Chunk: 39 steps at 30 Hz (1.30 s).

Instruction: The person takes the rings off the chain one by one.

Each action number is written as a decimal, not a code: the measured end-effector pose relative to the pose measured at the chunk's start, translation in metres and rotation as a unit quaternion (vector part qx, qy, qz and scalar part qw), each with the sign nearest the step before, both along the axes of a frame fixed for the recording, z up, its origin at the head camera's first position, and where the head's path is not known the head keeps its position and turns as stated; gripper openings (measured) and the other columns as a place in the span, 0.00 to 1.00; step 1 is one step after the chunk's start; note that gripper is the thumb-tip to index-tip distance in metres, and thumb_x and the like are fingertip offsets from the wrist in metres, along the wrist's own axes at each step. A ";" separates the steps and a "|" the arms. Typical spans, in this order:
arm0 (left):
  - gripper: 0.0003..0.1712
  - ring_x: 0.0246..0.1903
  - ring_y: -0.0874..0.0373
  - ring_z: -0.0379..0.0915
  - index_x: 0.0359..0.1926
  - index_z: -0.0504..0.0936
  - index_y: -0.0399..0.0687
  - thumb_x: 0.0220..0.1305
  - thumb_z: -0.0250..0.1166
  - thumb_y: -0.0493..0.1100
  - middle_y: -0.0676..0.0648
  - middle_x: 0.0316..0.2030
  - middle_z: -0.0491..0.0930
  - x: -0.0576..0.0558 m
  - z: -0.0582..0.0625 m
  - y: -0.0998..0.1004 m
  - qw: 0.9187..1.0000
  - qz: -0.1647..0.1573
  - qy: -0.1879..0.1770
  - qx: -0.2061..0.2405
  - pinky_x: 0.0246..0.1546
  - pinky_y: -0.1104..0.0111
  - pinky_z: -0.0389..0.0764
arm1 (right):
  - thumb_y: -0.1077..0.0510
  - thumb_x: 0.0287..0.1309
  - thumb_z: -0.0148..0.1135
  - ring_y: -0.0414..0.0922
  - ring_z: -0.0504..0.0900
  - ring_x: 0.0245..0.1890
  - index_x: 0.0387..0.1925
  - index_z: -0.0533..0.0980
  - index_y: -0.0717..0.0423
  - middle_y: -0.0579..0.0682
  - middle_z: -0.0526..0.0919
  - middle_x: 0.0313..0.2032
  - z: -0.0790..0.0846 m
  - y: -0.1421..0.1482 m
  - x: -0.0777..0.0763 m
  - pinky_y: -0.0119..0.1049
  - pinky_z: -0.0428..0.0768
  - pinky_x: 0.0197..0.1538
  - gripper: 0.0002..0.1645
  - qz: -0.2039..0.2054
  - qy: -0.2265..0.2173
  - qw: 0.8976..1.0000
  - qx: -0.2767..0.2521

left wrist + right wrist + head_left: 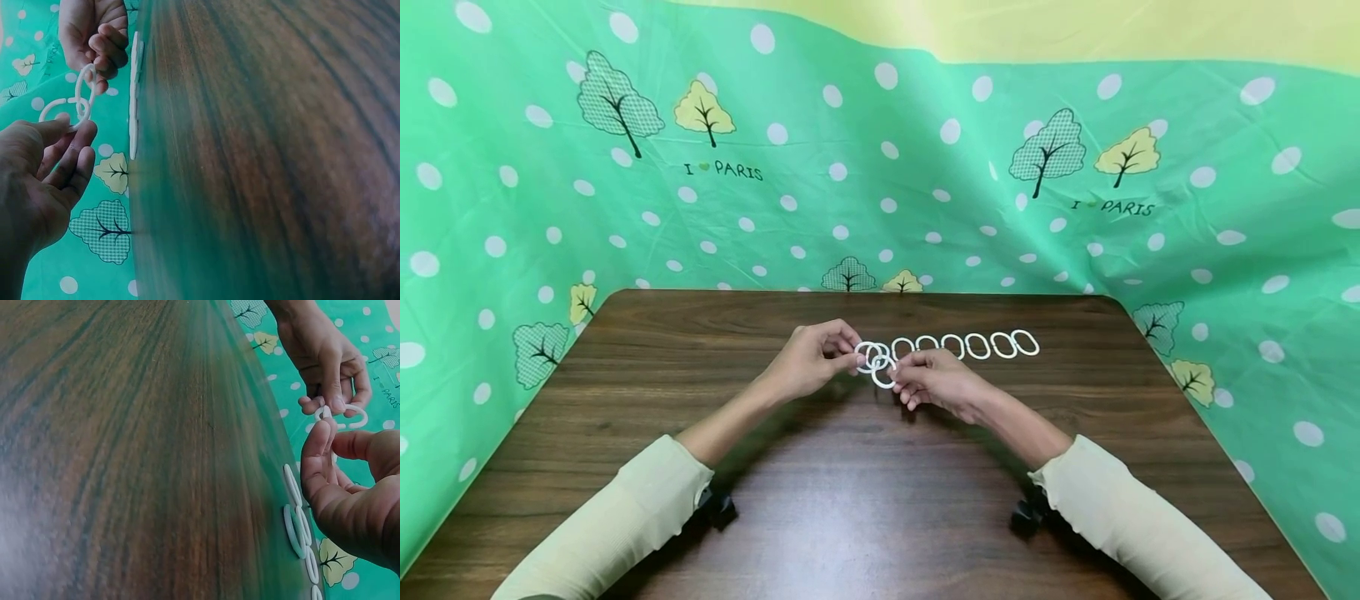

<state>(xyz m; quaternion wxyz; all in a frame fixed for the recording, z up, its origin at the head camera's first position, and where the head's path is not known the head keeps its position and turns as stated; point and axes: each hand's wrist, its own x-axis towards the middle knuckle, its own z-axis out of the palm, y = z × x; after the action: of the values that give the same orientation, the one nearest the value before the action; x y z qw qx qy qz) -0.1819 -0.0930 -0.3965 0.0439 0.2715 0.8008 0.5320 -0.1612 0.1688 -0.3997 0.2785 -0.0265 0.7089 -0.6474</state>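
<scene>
Over the far middle of the table, my left hand (812, 357) pinches a white open-ended oval chain link (53, 102) between thumb and fingers. Opposite it, my right hand (943, 383) pinches another white link (79, 84) at its far end. These links loop through each other between the two hands, and overlapping link outlines show there in the head view. Both hands are raised above the tabletop. Behind the right hand, a row of similar white links (1013, 342) lies flat on the table, partly hidden by that hand.
The dark wood-grain table (850, 500) has rounded far corners. A green polka-dot curtain (880, 167) with printed trees hangs behind it and along both sides. In the right wrist view, one link (291, 531) lies against the side of the row.
</scene>
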 end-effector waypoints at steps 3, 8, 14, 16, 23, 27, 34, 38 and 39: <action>0.08 0.38 0.38 0.93 0.49 0.86 0.33 0.73 0.75 0.32 0.36 0.38 0.92 0.000 -0.001 0.000 1.000 -0.003 0.000 0.000 0.44 0.47 0.93 | 0.67 0.81 0.58 0.38 0.84 0.31 0.65 0.73 0.80 0.49 0.86 0.36 0.000 0.002 0.000 0.28 0.87 0.37 0.21 -0.008 -0.003 1.000 -0.006; 0.07 0.37 0.42 0.94 0.47 0.87 0.35 0.72 0.76 0.31 0.38 0.37 0.92 -0.001 -0.003 0.001 1.000 -0.007 -0.006 -0.001 0.45 0.46 0.93 | 0.66 0.81 0.59 0.38 0.84 0.31 0.66 0.72 0.80 0.49 0.86 0.36 0.004 0.005 -0.001 0.28 0.87 0.38 0.22 -0.016 -0.009 1.000 -0.010; 0.07 0.37 0.44 0.94 0.47 0.87 0.35 0.71 0.76 0.30 0.38 0.38 0.92 -0.002 -0.003 0.001 1.000 -0.010 -0.006 -0.004 0.45 0.45 0.93 | 0.65 0.81 0.60 0.37 0.84 0.31 0.66 0.73 0.79 0.48 0.87 0.36 0.007 0.006 -0.001 0.27 0.87 0.38 0.22 -0.025 -0.013 1.000 -0.008; 0.07 0.37 0.43 0.94 0.47 0.87 0.36 0.71 0.76 0.30 0.38 0.38 0.92 -0.002 -0.004 0.001 1.000 -0.011 -0.007 -0.006 0.45 0.46 0.93 | 0.65 0.80 0.60 0.37 0.84 0.31 0.66 0.73 0.78 0.48 0.87 0.36 0.007 0.006 -0.001 0.27 0.87 0.37 0.22 -0.027 -0.013 1.000 -0.008; 0.07 0.39 0.37 0.93 0.47 0.88 0.37 0.71 0.77 0.30 0.39 0.38 0.93 -0.001 -0.004 0.001 1.000 -0.009 -0.008 -0.015 0.43 0.48 0.93 | 0.65 0.80 0.60 0.37 0.84 0.30 0.64 0.73 0.78 0.47 0.87 0.34 0.006 0.005 -0.001 0.27 0.87 0.36 0.21 -0.030 -0.011 0.999 -0.012; 0.09 0.39 0.37 0.93 0.48 0.88 0.36 0.69 0.77 0.30 0.40 0.38 0.93 0.000 -0.003 0.002 1.000 -0.006 -0.004 -0.023 0.41 0.50 0.93 | 0.65 0.80 0.59 0.36 0.84 0.29 0.63 0.74 0.76 0.47 0.87 0.34 0.005 0.005 -0.002 0.27 0.86 0.35 0.19 -0.032 -0.012 0.999 -0.013; 0.09 0.38 0.40 0.93 0.48 0.88 0.37 0.69 0.78 0.31 0.40 0.38 0.93 0.001 -0.003 0.003 1.000 -0.002 -0.002 -0.031 0.38 0.64 0.91 | 0.65 0.81 0.60 0.37 0.84 0.30 0.63 0.75 0.75 0.49 0.87 0.35 0.006 0.006 -0.003 0.27 0.87 0.36 0.19 -0.036 -0.016 0.999 -0.010; 0.09 0.38 0.41 0.93 0.48 0.88 0.36 0.69 0.77 0.31 0.40 0.39 0.93 0.000 -0.005 0.003 1.000 -0.004 -0.004 -0.027 0.41 0.56 0.93 | 0.65 0.81 0.60 0.37 0.84 0.30 0.64 0.74 0.76 0.49 0.87 0.35 0.006 0.008 -0.003 0.27 0.87 0.36 0.20 -0.034 -0.015 0.999 -0.005; 0.09 0.38 0.41 0.93 0.48 0.88 0.36 0.70 0.77 0.30 0.40 0.39 0.93 0.000 -0.005 0.003 1.000 -0.004 -0.004 -0.027 0.42 0.53 0.93 | 0.65 0.81 0.60 0.37 0.84 0.30 0.65 0.74 0.76 0.48 0.87 0.35 0.006 0.008 -0.003 0.27 0.87 0.36 0.20 -0.034 -0.015 0.999 -0.004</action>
<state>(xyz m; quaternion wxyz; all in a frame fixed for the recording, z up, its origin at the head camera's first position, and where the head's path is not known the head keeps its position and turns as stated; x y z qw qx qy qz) -0.1823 -0.0901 -0.4015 0.0564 0.2714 0.8136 0.5111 -0.1641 0.1768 -0.3940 0.2671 0.0063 0.7027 -0.6594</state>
